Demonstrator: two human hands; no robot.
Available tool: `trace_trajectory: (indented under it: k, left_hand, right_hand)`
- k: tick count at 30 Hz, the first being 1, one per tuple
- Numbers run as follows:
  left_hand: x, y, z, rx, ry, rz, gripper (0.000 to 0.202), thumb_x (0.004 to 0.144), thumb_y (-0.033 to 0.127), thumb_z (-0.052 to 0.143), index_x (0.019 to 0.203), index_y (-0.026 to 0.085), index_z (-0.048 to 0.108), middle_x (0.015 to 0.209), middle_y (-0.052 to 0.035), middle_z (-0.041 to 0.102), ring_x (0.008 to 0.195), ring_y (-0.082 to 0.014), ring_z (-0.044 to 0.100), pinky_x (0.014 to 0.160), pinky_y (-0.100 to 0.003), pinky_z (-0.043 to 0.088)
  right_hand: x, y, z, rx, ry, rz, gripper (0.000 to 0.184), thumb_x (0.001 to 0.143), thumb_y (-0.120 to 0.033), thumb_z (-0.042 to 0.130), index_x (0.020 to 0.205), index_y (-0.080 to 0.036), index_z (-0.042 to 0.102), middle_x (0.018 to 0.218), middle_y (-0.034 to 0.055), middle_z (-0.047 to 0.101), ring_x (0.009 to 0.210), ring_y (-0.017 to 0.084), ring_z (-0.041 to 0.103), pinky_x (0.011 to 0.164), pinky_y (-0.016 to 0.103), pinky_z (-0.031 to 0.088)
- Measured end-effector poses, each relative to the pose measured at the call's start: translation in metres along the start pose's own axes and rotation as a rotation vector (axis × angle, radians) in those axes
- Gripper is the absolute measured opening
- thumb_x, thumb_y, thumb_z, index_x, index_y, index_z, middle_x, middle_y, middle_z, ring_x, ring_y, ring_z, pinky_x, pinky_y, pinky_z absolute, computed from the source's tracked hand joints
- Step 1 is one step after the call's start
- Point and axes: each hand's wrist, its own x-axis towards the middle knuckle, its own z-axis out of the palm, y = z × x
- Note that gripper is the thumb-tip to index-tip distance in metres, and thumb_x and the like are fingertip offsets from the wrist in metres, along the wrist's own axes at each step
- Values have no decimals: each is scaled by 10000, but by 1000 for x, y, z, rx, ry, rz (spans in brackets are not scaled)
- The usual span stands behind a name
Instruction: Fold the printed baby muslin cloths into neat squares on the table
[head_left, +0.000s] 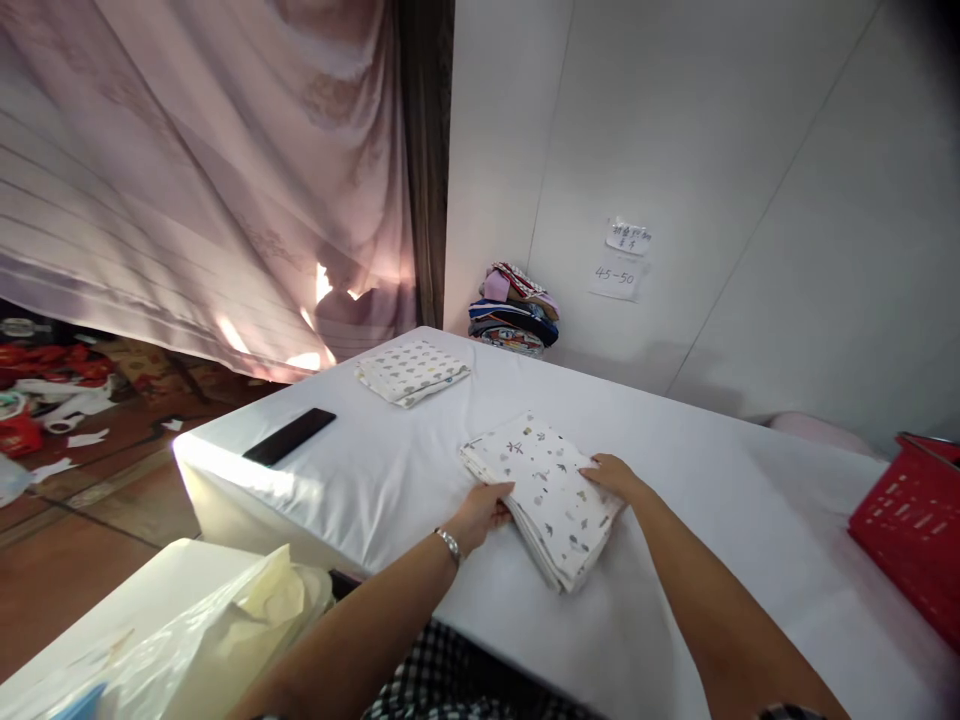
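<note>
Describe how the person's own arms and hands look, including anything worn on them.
The left hand and right hand are ungloved, and both forearms are bare. A shiny, silver-coloured band circles the left wrist; whether watch or bracelet is unclear. A dark, apparently checked sleeve edge shows on the right arm.

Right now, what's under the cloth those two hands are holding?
White tablecloth shows around the folded cloth, but whatever is directly beneath it is covered, so I can't tell.
</note>
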Motion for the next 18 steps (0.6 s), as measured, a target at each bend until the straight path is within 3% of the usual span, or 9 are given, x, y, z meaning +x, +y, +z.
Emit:
trace_trajectory:
  k: [2,5,7,12,18]
  left_hand:
    - [3,11,-4,16,40,3,215,733,179,610,936,114,580,840,-88,678,729,-168,638,700,-276,520]
    - [7,26,-11,69,49,36,135,763,216,561,843,112,595,807,-88,675,722,-170,632,666,-257,508]
    - [6,31,-13,111,37,51,128,775,232,553,805,115,595,784,-81,672,695,-165,627,645,-254,498]
    - [-4,24,-11,137,-49,53,201,741,249,632,901,135,588,861,-84,685,744,-191,643,676,-294,512]
    - [-14,14,-13,-21,-142,34,219,794,199,567,996,117,587,874,-124,692,771,-224,667,703,-333,540]
  right_hand:
    - [-16,6,-2,54,-128,21,365,682,-384,642,950,-136,651,1011,108,665,869,207,627,709,267,460]
    - [-53,20,3,294,-371,112,427,687,-422,626,1018,-154,597,992,96,666,785,189,637,605,255,469]
    - [-76,29,10,469,-450,181,452,692,-446,618,1043,-166,559,1018,93,651,796,183,631,581,243,467]
    - [-99,37,19,520,-313,196,381,718,-484,589,899,-150,552,962,102,640,792,174,608,563,222,456]
    - [-84,17,18,651,-169,259,507,723,-504,591,1095,-167,523,1142,124,589,926,213,608,656,266,486]
